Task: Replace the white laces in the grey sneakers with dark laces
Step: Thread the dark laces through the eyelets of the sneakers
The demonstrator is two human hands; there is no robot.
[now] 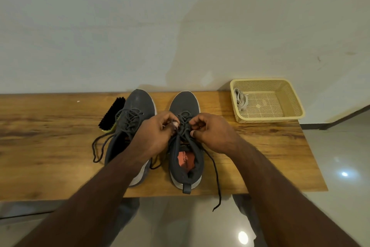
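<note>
Both hands work the dark lace on the right grey sneaker.

The left hand (158, 136) and right hand (212, 132) pinch the dark lace (185, 124) with curled fingers over the right sneaker (185, 106), on the table (50, 146); white laces (241, 99) lie in the basket (296, 102).

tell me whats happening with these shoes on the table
A person is lacing two grey sneakers on a wooden table. Both hands, left hand and right hand, pinch the dark lace over the right sneaker, with one end trailing off the table's near edge. The left sneaker already has a dark lace threaded, ends loose. White laces lie in the beige basket; a brush sits left of the shoes.
</note>
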